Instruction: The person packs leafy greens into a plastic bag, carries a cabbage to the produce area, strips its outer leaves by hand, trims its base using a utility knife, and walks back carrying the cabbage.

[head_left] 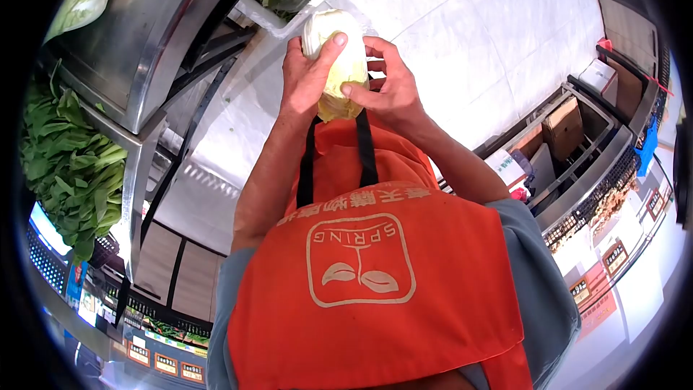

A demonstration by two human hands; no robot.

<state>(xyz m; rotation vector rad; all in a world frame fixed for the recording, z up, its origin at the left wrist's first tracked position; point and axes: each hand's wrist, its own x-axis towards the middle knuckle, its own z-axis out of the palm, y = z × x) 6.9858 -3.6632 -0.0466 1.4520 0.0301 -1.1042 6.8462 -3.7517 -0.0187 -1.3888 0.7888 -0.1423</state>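
Observation:
Between my two hands is a napa cabbage (335,65), pale yellow-green with a white end pointing away from me. It hangs upright in front of my red apron (361,260). My left hand (309,76) grips its left side, the thumb lying across the front of the leaves. On the other side, my right hand (386,83) has its thumb against the lower leaves and its fingers bent around the edge. Part of the fingers of both hands is hidden behind the cabbage.
Beyond the cabbage stands a white bin (271,20) with leaf scraps and plastic. A steel counter (130,36) at left carries another napa cabbage (88,0). Leafy greens (72,159) lie below it. A rack at right holds cardboard boxes (563,130).

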